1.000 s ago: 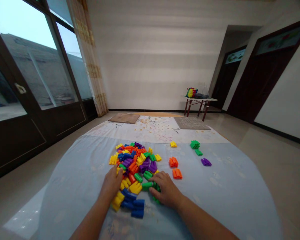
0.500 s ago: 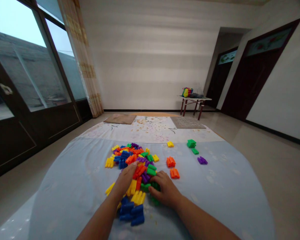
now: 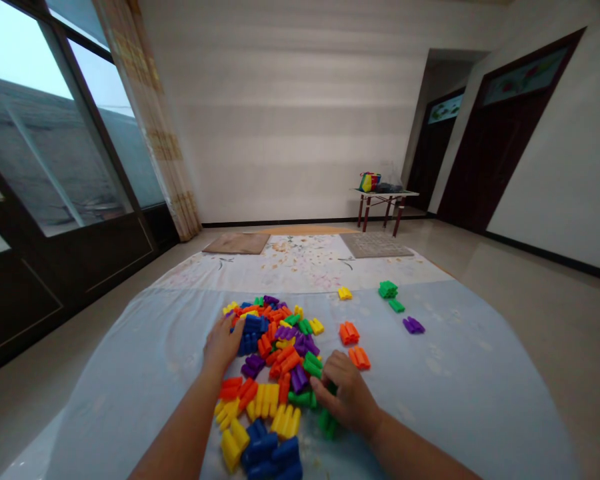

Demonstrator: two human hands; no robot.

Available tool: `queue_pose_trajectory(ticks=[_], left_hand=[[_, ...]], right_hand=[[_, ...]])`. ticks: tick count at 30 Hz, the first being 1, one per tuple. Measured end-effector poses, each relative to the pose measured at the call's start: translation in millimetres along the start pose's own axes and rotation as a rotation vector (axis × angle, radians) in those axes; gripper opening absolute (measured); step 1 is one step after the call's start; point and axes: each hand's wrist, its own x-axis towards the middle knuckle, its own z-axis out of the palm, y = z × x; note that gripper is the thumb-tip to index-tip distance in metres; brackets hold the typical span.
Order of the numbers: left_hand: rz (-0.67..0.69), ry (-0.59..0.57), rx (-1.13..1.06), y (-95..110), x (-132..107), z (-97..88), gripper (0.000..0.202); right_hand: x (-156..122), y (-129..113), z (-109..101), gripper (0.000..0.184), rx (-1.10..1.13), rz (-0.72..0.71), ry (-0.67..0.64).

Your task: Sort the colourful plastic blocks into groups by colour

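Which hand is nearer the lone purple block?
Right. Right hand is left of the lone purple block, on its near side; left hand is farther left, across the pile.

On the cloth (image 3: pixel 460 387), loose blocks (image 3: pixel 349 333) are scattered right of the block pile (image 3: pixel 286 360); behind it, one mat (image 3: pixel 237 244) is set leftward, a second mat (image 3: pixel 376 245) rightward.

A gold-patterned curtain (image 3: pixel 163 140) hangs beside a dark-framed glass door (image 3: pixel 100 257) at upper left, while a dark red door (image 3: pixel 505 140) stands at upper right. Right of center, a multicolored bag (image 3: pixel 370 181) sits on a small table (image 3: pixel 406 194) before a pale wall (image 3: pixel 290 120).
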Motion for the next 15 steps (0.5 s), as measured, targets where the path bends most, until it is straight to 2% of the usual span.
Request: queue_pose_trajectory(ticks=[5,9,15], left_hand=[[0.084,-0.128,-0.041,11,-4,14.2,0.037],[0.139,-0.153,-0.123,25,-18,13.1,0.038],[0.177,-0.200,-0.324,50,-50,9.2,0.047]], right_hand=[[2,-4,-1,0.006,-0.023,-0.008,0.094],[3,-3,0,0.036,-0.018,0.013,0.056],[1,2,1,0.039,0.040,0.052,-0.013]])
